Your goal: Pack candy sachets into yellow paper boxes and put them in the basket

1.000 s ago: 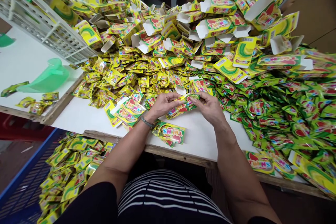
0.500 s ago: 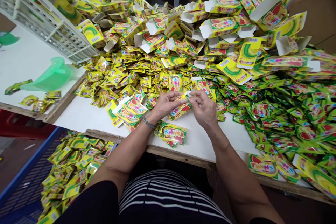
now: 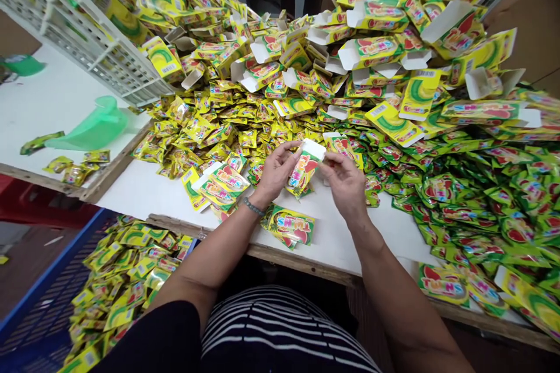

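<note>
A small yellow and green candy box (image 3: 303, 172) with its white end flap raised is between my hands above the white table. My left hand (image 3: 275, 173) is closed around its left side, thumb in front. At the box's upper right edge, the thumb and fingers of my right hand (image 3: 347, 184) pinch near the flap. Just below lies another printed box (image 3: 292, 224) on the table. Several flat printed boxes (image 3: 222, 183) lie left of my left wrist. Behind my hands are heaped small yellow candy packets (image 3: 205, 122).
Open-ended boxes (image 3: 371, 52) pile up at the back. Green candy packets (image 3: 472, 198) heap on the right. At left are a white crate (image 3: 94, 41) and a green scoop (image 3: 94, 128). A blue crate (image 3: 74, 271) of filled packs sits below the wooden table edge (image 3: 315, 268).
The box between my hands has turned more upright, and its white flap now shows open at the top. My right hand has moved slightly right and down.
</note>
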Demonstrator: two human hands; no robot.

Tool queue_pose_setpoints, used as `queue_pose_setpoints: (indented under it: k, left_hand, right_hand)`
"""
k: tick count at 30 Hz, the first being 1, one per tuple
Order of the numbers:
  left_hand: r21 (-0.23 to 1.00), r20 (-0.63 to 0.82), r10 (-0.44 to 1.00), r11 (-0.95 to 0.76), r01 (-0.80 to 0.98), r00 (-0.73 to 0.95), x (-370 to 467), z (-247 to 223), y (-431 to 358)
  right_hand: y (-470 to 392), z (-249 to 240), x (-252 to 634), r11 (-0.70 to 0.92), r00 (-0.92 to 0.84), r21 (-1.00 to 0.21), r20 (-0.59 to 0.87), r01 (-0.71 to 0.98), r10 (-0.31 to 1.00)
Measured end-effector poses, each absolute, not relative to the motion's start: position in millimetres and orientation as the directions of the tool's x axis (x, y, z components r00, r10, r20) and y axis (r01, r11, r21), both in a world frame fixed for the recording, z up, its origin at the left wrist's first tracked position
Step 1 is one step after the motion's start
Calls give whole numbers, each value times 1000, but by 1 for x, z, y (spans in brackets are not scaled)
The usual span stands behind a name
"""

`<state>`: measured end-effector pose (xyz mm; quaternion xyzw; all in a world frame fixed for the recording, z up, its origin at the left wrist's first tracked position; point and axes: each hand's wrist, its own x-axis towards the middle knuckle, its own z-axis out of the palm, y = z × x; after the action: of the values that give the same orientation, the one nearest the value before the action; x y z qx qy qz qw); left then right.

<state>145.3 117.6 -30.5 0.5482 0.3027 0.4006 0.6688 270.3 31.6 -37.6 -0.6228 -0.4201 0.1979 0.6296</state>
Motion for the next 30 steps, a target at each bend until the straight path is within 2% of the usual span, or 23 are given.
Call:
queue_pose_setpoints:
  k: [2,4,6,10,15,19,26,30]
  left_hand:
    - [966,47,842,99,-240,538,144,-30,118]
    - [961,59,806,113,-251,589,143,-30,118]
    - [964,54,777,123,-236,628,141,-28,118]
    - [968,-5,754,168,-187,657,141,-27,117]
    - [963,-58,805,202,-181,590,140,-26,118]
    - [967,-64,802,198,-162,595,140,-25,118]
    - [970,-77,782,203,-135,618,140,-26,118]
    - [971,-49,772,184,-150,634,137,-25,119]
  right_hand:
    - [33,-42,270,143,467,-973,213,179,858]
    - [33,-45,270,110,406,-975,181,192,896]
    - [32,-46,271,73,391,-974,154,214,907]
    - [32,-42,275,85,424,-994,104,64,900]
    - [32,-39,280,116,372,-978,173,172,912]
    - [32,-41,281,95,420,-980,162,176,893]
    - [34,-40,282,18,487,-994,-37,-108,873]
    - [32,-40,289,14,408,-991,-42,-134,912]
